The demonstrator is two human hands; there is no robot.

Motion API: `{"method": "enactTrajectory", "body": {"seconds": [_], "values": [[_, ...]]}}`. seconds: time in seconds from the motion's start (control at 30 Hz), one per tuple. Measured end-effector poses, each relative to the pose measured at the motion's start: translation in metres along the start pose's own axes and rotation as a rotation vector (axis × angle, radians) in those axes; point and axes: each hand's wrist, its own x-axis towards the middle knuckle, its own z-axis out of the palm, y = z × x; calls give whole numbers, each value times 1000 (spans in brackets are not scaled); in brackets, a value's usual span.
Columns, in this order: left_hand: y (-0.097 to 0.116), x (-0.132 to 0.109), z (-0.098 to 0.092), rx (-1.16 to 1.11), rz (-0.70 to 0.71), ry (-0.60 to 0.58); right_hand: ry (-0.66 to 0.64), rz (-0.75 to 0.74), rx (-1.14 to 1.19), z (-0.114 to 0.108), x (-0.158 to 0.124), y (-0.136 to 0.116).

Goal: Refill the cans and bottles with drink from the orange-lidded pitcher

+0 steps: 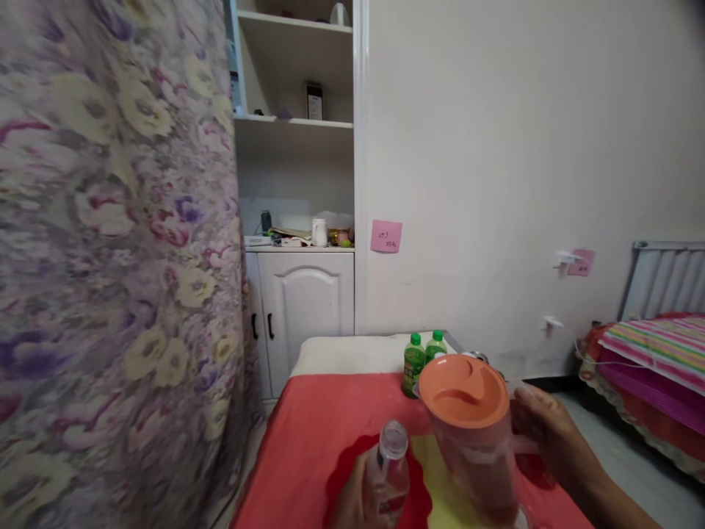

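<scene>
My right hand is closed round the handle of a clear pitcher with an orange lid. Some liquid seems to show low in the pitcher, though its kind is unclear. To the left, my left hand wraps around a clear bottle that has no cap on its mouth. The bottle stands nearly upright, apart from the pitcher. Beneath them lie a red scalloped mat and a yellow cloth or sheet. The pitcher's base is partly cut off by the frame.
Two green-capped bottles stand behind the pitcher on the table with its red cloth. A floral curtain hangs at left, beside a white cabinet. At right is a bed with striped bedding.
</scene>
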Motion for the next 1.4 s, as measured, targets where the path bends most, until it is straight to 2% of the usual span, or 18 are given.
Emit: {"method": "enactTrajectory", "body": {"seconds": [0.17,0.3,0.47,0.7,1.0,1.23,1.4], "values": [[3,-6,2,-98,24,45,-95,-18,-167,9,-4,-28],[6,-7,1,-220,1,-33,-185,-26,-314,17,-5,-44],[7,-7,1,-365,48,-139,-244,-30,-386,32,-4,-62],[-2,-5,3,-497,-18,-137,-319,-96,-533,44,4,-81],[20,-11,2,-496,1,-141,-420,-105,-671,55,10,-98],[21,-14,3,-467,-9,-101,-500,-141,-709,59,18,-102],[21,-12,2,-525,-49,-117,-543,-171,-735,63,22,-104]]}}
